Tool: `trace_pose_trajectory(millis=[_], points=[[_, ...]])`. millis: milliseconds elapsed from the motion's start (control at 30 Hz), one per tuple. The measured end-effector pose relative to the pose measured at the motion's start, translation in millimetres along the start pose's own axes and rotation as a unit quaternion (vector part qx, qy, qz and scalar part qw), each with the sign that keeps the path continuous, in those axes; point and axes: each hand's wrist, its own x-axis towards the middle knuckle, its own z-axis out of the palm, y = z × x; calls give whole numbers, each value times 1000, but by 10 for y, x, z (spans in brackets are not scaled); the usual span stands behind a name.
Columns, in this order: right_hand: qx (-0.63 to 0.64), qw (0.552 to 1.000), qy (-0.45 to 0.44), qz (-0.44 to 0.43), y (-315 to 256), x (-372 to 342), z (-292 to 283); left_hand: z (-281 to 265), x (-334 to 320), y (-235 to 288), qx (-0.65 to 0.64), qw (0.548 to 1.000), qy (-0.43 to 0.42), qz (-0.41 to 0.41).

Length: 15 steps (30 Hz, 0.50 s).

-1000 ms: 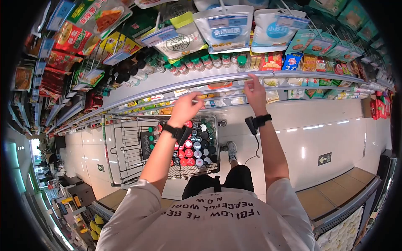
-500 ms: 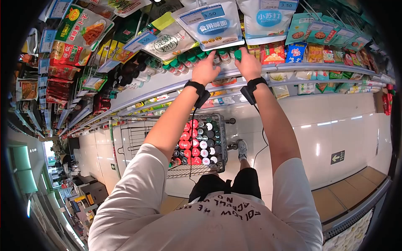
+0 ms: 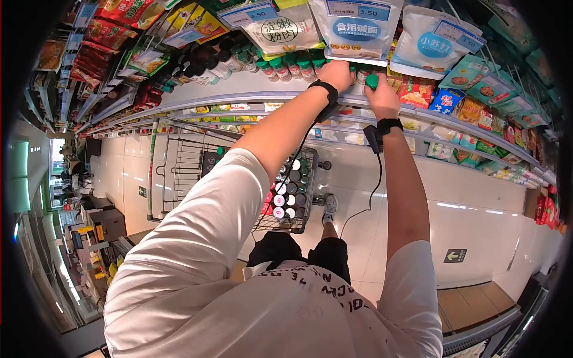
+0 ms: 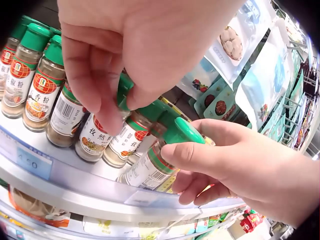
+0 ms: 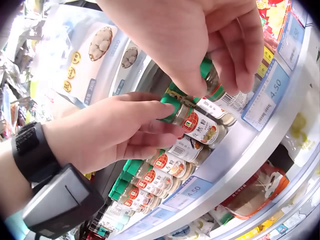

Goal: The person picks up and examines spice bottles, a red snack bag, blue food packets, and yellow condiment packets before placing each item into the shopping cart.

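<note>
My right hand (image 3: 382,98) pinches a green-capped spice jar (image 4: 147,170) near its cap, and the jar leans at the shelf's front edge. Beside it, my left hand (image 3: 336,76) has thumb and fingers around the green cap of another spice jar (image 5: 200,127), whose white label carries a red emblem. That jar stands upright in the front row. More spice jars (image 4: 42,95) of the same kind line the shelf to the left. In the left wrist view my left hand covers part of its own jar's top.
White pouches (image 3: 356,30) hang low above the jars, with price tags in front. Coloured packets (image 3: 416,91) stand to the right on the shelf (image 5: 240,137). Below, a wire shopping cart (image 3: 156,179) holds many jars and cans. A cable hangs from each wrist camera.
Both hands have risen from in front of the shelf edge to the jars. The right hand has taken hold of one by its cap and tilted it; the left now grips its neighbour.
</note>
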Motion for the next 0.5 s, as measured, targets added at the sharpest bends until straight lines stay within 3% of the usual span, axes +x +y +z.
trace_pose_trajectory(millis=[133, 300, 367, 433, 500], points=[[62, 997, 12, -46, 60, -88, 42, -33, -39, 8, -15, 1000, 3, 17], [101, 989, 75, -79, -18, -399, -125, -47, -400, 12, -76, 992, 94, 29], [193, 974, 84, -89, -163, -573, -345, -34, -563, -14, -150, 976, 156, 27], [203, 967, 109, -107, -228, -697, -396, -89, -710, -34, -206, 953, 221, 20], [222, 962, 110, -115, -276, -820, -487, -313, -913, -59, -263, 946, 189, 0]])
